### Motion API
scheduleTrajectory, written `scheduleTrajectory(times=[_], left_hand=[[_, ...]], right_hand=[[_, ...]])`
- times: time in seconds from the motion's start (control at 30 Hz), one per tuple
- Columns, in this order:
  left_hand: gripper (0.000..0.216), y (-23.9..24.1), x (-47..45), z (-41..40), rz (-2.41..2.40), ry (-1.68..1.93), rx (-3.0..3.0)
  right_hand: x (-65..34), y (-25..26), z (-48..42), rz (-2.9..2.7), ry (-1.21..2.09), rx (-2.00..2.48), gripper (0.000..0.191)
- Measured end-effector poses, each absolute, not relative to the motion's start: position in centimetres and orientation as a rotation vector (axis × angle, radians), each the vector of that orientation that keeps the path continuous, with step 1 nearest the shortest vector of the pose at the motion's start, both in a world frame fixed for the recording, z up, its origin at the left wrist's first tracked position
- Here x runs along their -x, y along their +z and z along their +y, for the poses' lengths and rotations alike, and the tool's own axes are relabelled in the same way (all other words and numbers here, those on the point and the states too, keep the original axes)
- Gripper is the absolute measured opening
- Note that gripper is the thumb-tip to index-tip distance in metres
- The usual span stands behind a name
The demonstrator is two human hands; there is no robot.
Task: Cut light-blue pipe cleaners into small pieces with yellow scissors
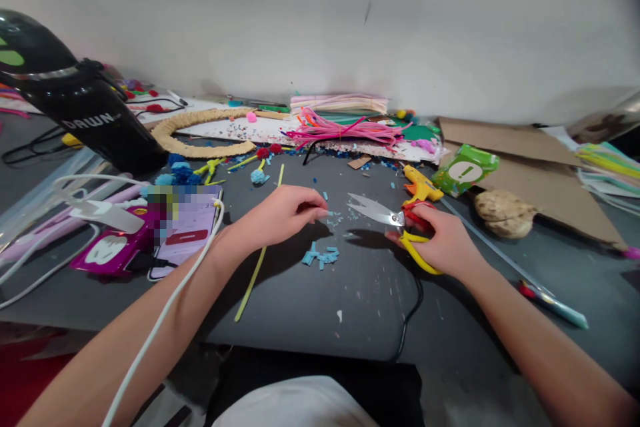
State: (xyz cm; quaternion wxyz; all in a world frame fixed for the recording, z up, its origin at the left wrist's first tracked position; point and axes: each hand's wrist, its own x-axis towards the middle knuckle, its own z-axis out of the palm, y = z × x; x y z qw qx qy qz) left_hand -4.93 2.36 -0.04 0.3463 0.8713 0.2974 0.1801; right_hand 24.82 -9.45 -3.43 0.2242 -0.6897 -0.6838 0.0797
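My right hand (447, 240) grips scissors (383, 212) with red and yellow handles, blades open and pointing left over the dark table (360, 307). My left hand (283, 213) hovers just left of the blades, fingertips pinched together on something too small to make out. A small heap of light blue cut bits (320, 257) lies on the table between and below the hands, with more specks near my left fingertips. A thin yellow strip (255, 273) runs under my left wrist.
A phone (193, 230) and pink card lie left, with a white cable (165, 313) across my left arm. A black device (75, 103) stands far left. Yellow glue gun (423, 185), green packet (465, 170), cardboard (530, 160), pink pipe cleaners (345, 128) and a woven ring (200, 133) fill the back.
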Motion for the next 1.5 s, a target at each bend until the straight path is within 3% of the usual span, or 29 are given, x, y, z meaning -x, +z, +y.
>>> scheduleTrajectory(times=[0.2, 0.5, 0.9, 1.5], left_hand=[[0.028, -0.5, 4.9, 2.4, 0.848, 0.613, -2.102], [0.022, -0.9, 4.6, 2.3, 0.789, 0.675, -2.029], [0.015, -0.4, 4.7, 2.1, 0.788, 0.743, -2.355], [0.016, -0.4, 4.6, 2.0, 0.784, 0.766, -2.359]], right_hand=[[-24.2, -3.3, -9.6, -1.967, 0.247, 1.869, 0.027], [-24.0, -3.7, -9.7, -1.931, 0.172, 1.882, 0.028], [-23.5, -3.9, -9.6, -1.947, 0.200, 1.886, 0.029], [-23.6, -4.1, -9.5, -2.013, 0.211, 1.871, 0.035]])
